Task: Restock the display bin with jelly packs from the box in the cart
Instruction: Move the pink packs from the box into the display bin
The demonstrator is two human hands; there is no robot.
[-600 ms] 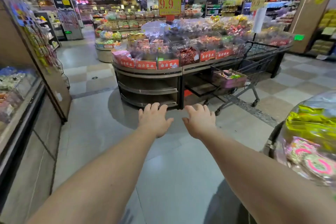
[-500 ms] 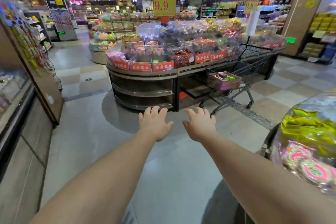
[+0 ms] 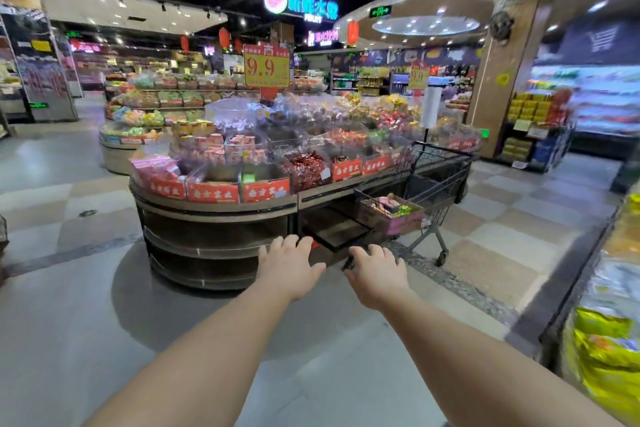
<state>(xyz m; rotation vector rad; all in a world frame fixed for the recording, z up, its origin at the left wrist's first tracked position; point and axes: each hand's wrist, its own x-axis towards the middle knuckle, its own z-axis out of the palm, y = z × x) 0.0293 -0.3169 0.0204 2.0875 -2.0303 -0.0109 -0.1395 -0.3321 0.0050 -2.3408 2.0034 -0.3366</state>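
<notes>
Open box of colourful jelly packs — seated in the basket of a black wire cart, parked against the display island of clear candy bins. Well apart, in the foreground: left hand and right hand, both outstretched palm-down — each grip released, fingers relaxed, holding nothing.
</notes>
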